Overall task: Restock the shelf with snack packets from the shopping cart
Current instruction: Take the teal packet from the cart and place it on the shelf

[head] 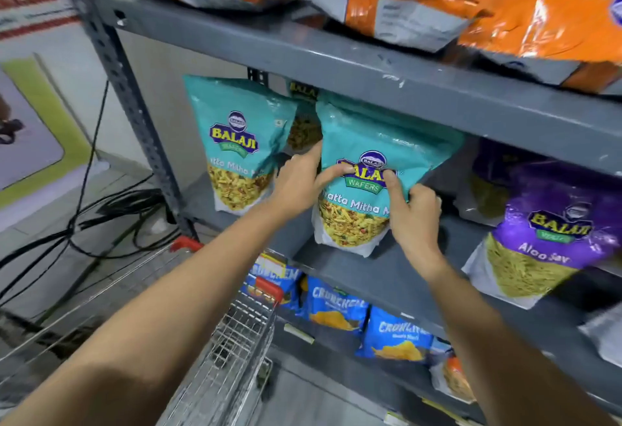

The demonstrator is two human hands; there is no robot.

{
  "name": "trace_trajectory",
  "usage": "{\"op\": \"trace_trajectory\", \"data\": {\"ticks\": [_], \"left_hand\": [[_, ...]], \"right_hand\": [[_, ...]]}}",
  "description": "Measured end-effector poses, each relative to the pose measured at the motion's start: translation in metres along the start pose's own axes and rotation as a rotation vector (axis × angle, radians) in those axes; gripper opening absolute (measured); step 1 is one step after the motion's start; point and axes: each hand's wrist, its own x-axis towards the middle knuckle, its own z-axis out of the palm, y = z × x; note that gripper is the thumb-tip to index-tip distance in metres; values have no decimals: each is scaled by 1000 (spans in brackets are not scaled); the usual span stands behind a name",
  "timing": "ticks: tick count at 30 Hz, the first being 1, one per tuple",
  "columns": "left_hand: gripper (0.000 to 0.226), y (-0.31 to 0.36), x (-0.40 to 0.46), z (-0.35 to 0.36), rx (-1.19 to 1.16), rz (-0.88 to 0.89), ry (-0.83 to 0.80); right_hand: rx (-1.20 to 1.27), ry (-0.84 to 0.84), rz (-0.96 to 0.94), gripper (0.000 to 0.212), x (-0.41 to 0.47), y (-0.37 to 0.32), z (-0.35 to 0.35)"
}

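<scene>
Both hands hold one teal snack packet [377, 170] upright on the middle shelf [387, 277]; left hand [298, 183] in a narrow grip on its 9 o'clock edge, right hand [412, 213] at 4 o'clock, fingers hidden behind; another packet half hidden at 10 o'clock; shopping cart [235, 341] at 7 o'clock, contents unseen.

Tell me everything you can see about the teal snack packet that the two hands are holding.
The teal packet is a glossy plastic pouch, printed "Balaji Wafers" and partly "Khatta Mitha", with a clear lower window showing a yellow mix. It stands upright, leaning slightly, its bottom on the grey middle shelf. The left hand grips its left edge, thumb across the logo; the right hand holds its lower right side, thumb on the front. A matching packet stands to its left.
</scene>
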Motion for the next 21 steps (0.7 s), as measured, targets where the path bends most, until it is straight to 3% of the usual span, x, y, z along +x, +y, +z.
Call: {"op": "trace_trajectory", "data": {"ticks": [5,9,12,15,16,18,21], "left_hand": [[60,-22,11,32,-50,-105,-31],[41,-41,-15,41,-200,-182,-23],[28,-67,-50,35,-227,-257,167],[11,-103,-89,25,-188,-423,413],[16,-114,-100,21,-175,-456,481],[58,-134,-112,15,-119,-508,557],[120,-150,-106,8,-51,-579,475]], "right_hand": [[42,-55,53,46,9,35,24],[274,-168,160,34,6,52,30],[419,-327,242,71,1,77,36],[402,-437,295,100,-9,99,46],[367,-449,298,103,-12,102,50],[307,-431,301,101,-18,106,56],[287,-405,320,101,-22,108,59]]}}
